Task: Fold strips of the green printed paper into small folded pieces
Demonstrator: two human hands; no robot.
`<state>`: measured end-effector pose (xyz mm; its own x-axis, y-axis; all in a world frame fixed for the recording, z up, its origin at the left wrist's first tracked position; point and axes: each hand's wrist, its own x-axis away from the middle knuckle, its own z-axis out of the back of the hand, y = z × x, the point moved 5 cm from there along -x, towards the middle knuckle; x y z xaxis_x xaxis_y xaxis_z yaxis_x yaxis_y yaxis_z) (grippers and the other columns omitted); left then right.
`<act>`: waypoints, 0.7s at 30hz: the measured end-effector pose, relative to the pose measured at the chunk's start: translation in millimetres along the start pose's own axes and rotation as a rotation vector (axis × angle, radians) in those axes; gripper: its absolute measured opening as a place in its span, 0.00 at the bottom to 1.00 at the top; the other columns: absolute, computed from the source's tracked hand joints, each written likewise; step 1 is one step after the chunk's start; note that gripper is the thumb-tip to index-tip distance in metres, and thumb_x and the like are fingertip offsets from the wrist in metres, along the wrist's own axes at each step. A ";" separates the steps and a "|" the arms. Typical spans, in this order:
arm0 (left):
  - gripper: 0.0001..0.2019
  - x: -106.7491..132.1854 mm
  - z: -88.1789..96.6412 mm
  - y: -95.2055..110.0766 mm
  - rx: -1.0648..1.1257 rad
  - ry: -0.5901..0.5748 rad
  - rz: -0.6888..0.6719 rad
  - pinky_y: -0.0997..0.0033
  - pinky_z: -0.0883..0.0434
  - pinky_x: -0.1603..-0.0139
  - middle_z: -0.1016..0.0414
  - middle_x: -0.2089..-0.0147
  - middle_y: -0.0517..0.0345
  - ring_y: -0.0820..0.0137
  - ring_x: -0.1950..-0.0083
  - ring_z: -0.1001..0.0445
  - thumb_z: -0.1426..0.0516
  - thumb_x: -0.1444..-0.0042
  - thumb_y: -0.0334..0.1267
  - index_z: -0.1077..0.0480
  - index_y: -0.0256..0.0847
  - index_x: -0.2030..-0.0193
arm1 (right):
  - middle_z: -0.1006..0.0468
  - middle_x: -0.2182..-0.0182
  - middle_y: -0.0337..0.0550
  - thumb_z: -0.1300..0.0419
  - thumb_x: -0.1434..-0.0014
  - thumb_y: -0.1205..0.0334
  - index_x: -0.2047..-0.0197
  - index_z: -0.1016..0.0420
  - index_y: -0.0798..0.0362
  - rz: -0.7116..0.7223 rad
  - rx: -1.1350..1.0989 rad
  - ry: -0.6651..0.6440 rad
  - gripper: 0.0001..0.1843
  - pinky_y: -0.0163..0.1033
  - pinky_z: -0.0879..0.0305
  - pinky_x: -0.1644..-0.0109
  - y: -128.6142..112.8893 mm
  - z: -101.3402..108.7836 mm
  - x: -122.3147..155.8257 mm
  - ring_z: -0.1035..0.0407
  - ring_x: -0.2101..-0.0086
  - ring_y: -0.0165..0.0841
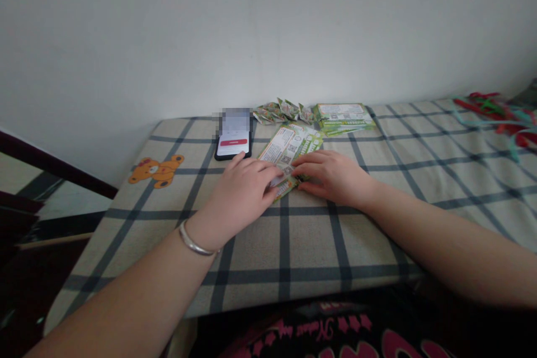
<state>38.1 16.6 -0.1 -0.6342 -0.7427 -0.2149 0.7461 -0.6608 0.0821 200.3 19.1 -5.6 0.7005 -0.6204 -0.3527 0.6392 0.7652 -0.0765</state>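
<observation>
A green and white printed sheet [277,145], bearing text and square codes, lies slanted on the checked cloth. My left hand [245,184] rests at its near left edge, fingers bent and thumb close to the fingertips, gripping the paper. From the other side my right hand [331,176] holds the same area with curled fingers and thumb. A small darker bit of printed paper shows at the right fingertips; whether it is a separate piece cannot be made out. Just behind the sheet sits a row of folded green paper pieces [283,112], close to the wall.
A lit phone [234,142] lies behind my left hand. A stack of printed sheets [344,116] is at the back right. Tangled red, green and pale blue strips [503,117] lie far right. A bear patch [157,172] marks the tablecloth [255,246] at left. The wall [268,28] borders the back.
</observation>
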 end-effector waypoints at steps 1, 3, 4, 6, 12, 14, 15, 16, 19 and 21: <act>0.11 -0.3 -0.7 -0.3 0.014 0.001 -0.005 0.50 0.40 0.40 0.23 0.51 0.52 0.58 0.47 0.28 0.45 0.39 0.40 0.27 0.43 0.52 | 0.21 0.51 0.46 0.39 0.39 0.58 0.53 0.23 0.52 -0.002 0.004 -0.004 0.12 0.43 0.33 0.53 -0.1 -0.1 -0.1 0.26 0.56 0.39; 0.11 -0.6 -2.0 -1.5 0.036 0.006 -0.010 0.51 0.40 0.40 0.23 0.51 0.53 0.59 0.47 0.28 0.44 0.40 0.39 0.27 0.42 0.52 | 0.21 0.51 0.45 0.40 0.39 0.58 0.54 0.23 0.52 0.001 0.005 -0.013 0.12 0.43 0.33 0.53 -1.1 0.2 -0.6 0.26 0.56 0.39; 0.10 -0.6 -2.7 -2.3 0.044 0.010 -0.011 0.50 0.41 0.39 0.22 0.51 0.53 0.59 0.46 0.28 0.44 0.40 0.39 0.26 0.42 0.53 | 0.21 0.51 0.45 0.41 0.38 0.58 0.54 0.22 0.52 0.005 0.004 -0.017 0.12 0.43 0.34 0.53 -1.9 0.5 -0.9 0.27 0.56 0.39; 0.10 -0.4 -4.0 -4.1 0.058 0.023 -0.012 0.48 0.43 0.37 0.22 0.50 0.55 0.59 0.46 0.28 0.44 0.40 0.37 0.26 0.44 0.53 | 0.21 0.52 0.45 0.41 0.38 0.58 0.54 0.22 0.52 0.009 0.004 -0.029 0.12 0.44 0.34 0.52 -3.7 1.4 -1.5 0.27 0.55 0.39; 0.10 -0.6 -6.5 -6.6 0.120 0.025 -0.048 0.44 0.48 0.35 0.23 0.46 0.58 0.61 0.44 0.29 0.44 0.40 0.36 0.26 0.46 0.53 | 0.20 0.57 0.45 0.41 0.39 0.57 0.54 0.22 0.52 0.018 0.011 -0.069 0.13 0.43 0.37 0.53 -8.9 2.9 -2.5 0.29 0.57 0.39; 0.10 -1.0 -6.9 -6.8 0.135 0.018 -0.066 0.43 0.48 0.34 0.23 0.45 0.59 0.60 0.43 0.29 0.44 0.40 0.35 0.26 0.47 0.53 | 0.20 0.59 0.45 0.41 0.40 0.56 0.55 0.21 0.52 0.020 0.029 -0.065 0.13 0.44 0.39 0.54 -10.0 3.1 -2.3 0.30 0.58 0.39; 0.10 -1.1 -6.9 -6.8 0.138 0.016 -0.073 0.42 0.48 0.34 0.23 0.45 0.58 0.60 0.42 0.29 0.44 0.40 0.35 0.26 0.47 0.53 | 0.20 0.59 0.45 0.41 0.40 0.55 0.55 0.21 0.52 0.020 0.038 -0.061 0.13 0.44 0.39 0.54 -10.4 3.2 -2.2 0.30 0.58 0.39; 0.10 -1.1 -6.8 -6.8 0.140 0.015 -0.078 0.42 0.49 0.34 0.23 0.45 0.58 0.60 0.42 0.29 0.44 0.40 0.35 0.25 0.48 0.53 | 0.20 0.60 0.45 0.41 0.40 0.55 0.56 0.21 0.51 0.021 0.046 -0.056 0.13 0.44 0.40 0.55 -10.9 3.2 -2.1 0.30 0.59 0.39; 0.10 -0.4 -5.7 -5.3 0.129 0.012 -0.085 0.41 0.50 0.34 0.24 0.44 0.59 0.60 0.42 0.30 0.44 0.40 0.36 0.25 0.48 0.53 | 0.20 0.62 0.45 0.42 0.39 0.53 0.56 0.21 0.50 0.024 0.069 -0.044 0.13 0.44 0.42 0.54 -12.2 3.1 -1.7 0.31 0.60 0.39; 0.10 0.6 -4.3 -2.9 0.113 0.005 -0.094 0.41 0.50 0.34 0.25 0.44 0.58 0.60 0.42 0.30 0.43 0.40 0.39 0.26 0.48 0.52 | 0.20 0.63 0.44 0.43 0.38 0.53 0.57 0.21 0.50 0.022 0.081 -0.043 0.13 0.44 0.43 0.54 -12.6 2.7 -1.6 0.31 0.61 0.38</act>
<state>36.4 18.6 -4.6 -0.6992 -0.6763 -0.2318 0.6552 -0.7359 0.1707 192.0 10.0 -1.5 0.7265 -0.6119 -0.3127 0.6460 0.7633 0.0075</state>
